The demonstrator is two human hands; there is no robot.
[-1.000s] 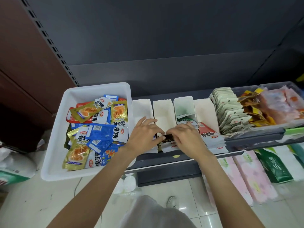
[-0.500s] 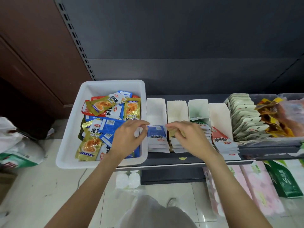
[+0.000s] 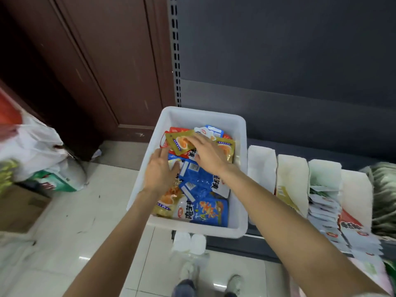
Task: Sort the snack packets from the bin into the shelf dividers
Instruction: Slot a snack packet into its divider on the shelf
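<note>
Over the white bin (image 3: 240,168), a pick is under way: both the left hand (image 3: 159,172) and the right hand (image 3: 209,154) are spread flat on the snack packets (image 3: 199,185), nothing yet gripped; one packet must be pinched and carried to its matching shelf divider (image 3: 262,168).

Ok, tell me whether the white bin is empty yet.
Not empty. The white bin holds a loose pile of blue, gold and red snack packets, with the left hand and right hand over it.
</note>
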